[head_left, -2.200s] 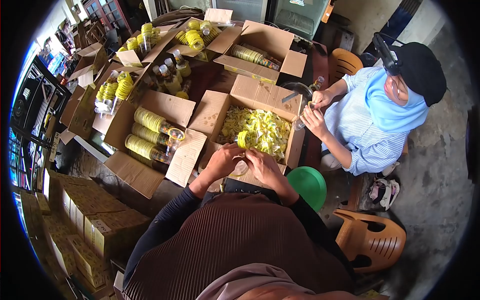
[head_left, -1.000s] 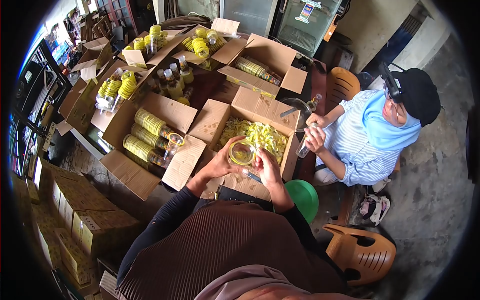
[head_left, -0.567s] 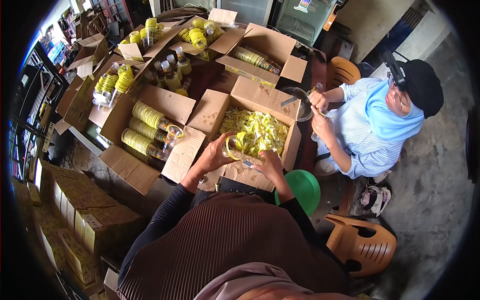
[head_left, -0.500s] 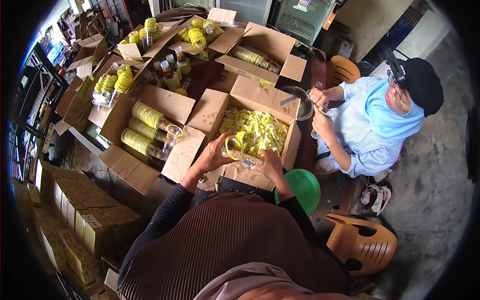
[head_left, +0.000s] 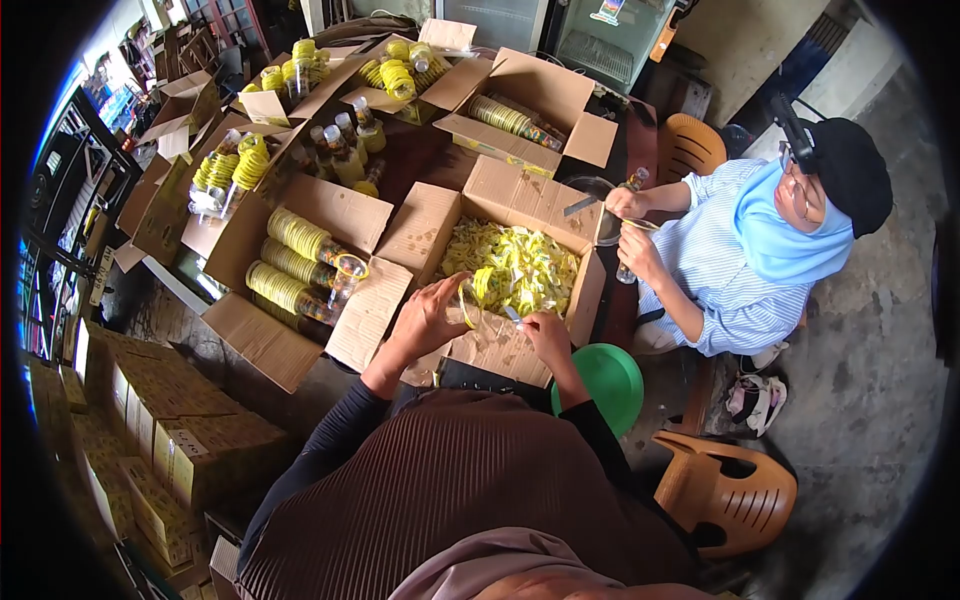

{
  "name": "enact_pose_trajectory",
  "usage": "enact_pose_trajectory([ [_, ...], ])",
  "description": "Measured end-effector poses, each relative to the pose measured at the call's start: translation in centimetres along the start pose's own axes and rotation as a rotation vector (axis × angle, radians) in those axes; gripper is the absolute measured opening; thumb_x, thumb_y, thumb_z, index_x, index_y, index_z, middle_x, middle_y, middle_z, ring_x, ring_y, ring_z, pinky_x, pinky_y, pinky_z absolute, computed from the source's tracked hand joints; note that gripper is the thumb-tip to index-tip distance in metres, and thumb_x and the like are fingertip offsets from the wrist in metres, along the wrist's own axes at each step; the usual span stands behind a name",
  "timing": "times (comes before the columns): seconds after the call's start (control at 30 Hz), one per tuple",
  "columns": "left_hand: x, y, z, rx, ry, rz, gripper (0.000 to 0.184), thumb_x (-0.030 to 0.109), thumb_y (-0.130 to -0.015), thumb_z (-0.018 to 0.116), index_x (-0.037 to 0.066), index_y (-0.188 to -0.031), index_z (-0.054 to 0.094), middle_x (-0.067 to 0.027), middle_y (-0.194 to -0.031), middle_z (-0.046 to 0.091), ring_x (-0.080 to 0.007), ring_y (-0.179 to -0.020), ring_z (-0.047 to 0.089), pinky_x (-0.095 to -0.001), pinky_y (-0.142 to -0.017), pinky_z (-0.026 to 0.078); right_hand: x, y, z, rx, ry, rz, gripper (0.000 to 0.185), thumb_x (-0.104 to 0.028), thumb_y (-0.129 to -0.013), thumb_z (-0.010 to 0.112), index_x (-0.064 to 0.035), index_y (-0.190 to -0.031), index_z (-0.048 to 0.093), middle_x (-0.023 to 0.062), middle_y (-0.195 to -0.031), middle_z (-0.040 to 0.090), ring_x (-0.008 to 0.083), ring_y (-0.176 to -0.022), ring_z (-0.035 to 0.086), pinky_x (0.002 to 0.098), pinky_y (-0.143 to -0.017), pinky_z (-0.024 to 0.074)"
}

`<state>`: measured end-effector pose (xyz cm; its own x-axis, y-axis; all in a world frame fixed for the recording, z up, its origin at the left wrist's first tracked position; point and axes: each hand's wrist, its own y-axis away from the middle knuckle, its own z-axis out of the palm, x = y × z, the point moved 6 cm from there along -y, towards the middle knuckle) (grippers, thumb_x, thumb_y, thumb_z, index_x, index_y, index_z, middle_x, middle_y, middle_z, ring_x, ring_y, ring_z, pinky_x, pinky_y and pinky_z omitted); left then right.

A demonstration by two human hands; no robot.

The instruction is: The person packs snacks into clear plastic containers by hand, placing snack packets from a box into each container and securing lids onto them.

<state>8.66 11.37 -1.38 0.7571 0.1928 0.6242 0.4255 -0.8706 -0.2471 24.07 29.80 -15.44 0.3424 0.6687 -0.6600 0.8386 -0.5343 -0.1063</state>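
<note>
My left hand is raised over the near edge of an open cardboard box, its fingers curved around a thin yellow ring with clear plastic. Yellow and white scraps fill that box, right behind my hands. Between the thumb and fingers of my right hand is a small flat blue-grey blade-like piece, a short gap away from the ring. Its exact kind is too small to tell.
Left of me, a cardboard box holds stacked yellow-ringed clear bottles. More boxes and bottles stand behind. A green basin is by my right arm. A co-worker sits at right, handling a bottle. An orange chair stands nearby.
My right hand has come away from the ringed plastic, with the blue-grey piece in its fingers. My left hand has turned and shifted slightly left. The co-worker's hands have moved on their bottle.
</note>
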Motion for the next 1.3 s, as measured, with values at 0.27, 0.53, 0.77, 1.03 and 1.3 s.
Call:
enact_pose_trajectory([
  [0.27, 0.6, -0.7, 0.6, -0.010, -0.127, -0.044, 0.083, 0.018, -0.065, 0.079, 0.007, -0.139, 0.042, -0.0150, -0.124, 0.060, -0.0322, -0.112, 0.058, -0.0404, -0.096, 0.046, -9.2, 1.5, -5.3, 0.335, -0.149, -0.111, 0.012, -0.006, -0.082, 0.069, -0.0055, -0.094, 0.068, 0.0078, -0.085, 0.060, 0.0265, -0.077, 0.062, 0.0365, -0.067, 0.0489],
  [0.53, 2.0, -1.6, 0.4, 0.042, -0.210, 0.042, 0.082, 0.024, -0.066, 0.082, 0.009, -0.137, 0.045, -0.0102, -0.102, 0.064, -0.0282, -0.095, 0.063, -0.0401, -0.083, 0.048, -13.2, 2.8, -4.9, 0.257, 0.162, -0.373, 0.027, -0.005, -0.076, 0.070, -0.0099, -0.103, 0.069, 0.0033, -0.091, 0.057, 0.0223, -0.085, 0.059, 0.0357, -0.075, 0.0493],
  [0.77, 2.2, -2.0, 1.3, -0.023, -0.184, 0.000, 0.078, 0.020, -0.066, 0.080, 0.006, -0.135, 0.047, -0.0139, -0.101, 0.065, -0.0323, -0.091, 0.064, -0.0414, -0.082, 0.049, -12.4, 2.9, -3.9, 0.309, 0.166, -0.301, 0.024, -0.006, -0.079, 0.068, -0.0088, -0.103, 0.068, 0.0055, -0.091, 0.057, 0.0237, -0.084, 0.059, 0.0371, -0.070, 0.0502],
  [1.03, 1.8, -3.2, 2.0, -0.032, -0.074, -0.040, 0.070, 0.019, -0.066, 0.082, 0.009, -0.128, 0.052, -0.0129, -0.100, 0.067, -0.0300, -0.089, 0.066, -0.0381, -0.076, 0.053, -10.9, 2.0, -3.1, 0.368, 0.082, -0.267, 0.020, -0.008, -0.079, 0.067, -0.0043, -0.098, 0.062, 0.0102, -0.091, 0.053, 0.0259, -0.082, 0.059, 0.0387, -0.066, 0.0496],
  [1.3, -0.6, -4.2, 4.2, -0.129, 0.213, -0.095, 0.065, 0.020, -0.068, 0.084, 0.005, -0.124, 0.054, -0.0089, -0.094, 0.070, -0.0176, -0.082, 0.068, -0.0317, -0.070, 0.053, -8.3, 1.2, -2.7, 0.522, 0.000, -0.247, 0.015, -0.008, -0.078, 0.066, -0.0063, -0.093, 0.064, 0.0083, -0.084, 0.052, 0.0258, -0.079, 0.059, 0.0382, -0.066, 0.0490],
])
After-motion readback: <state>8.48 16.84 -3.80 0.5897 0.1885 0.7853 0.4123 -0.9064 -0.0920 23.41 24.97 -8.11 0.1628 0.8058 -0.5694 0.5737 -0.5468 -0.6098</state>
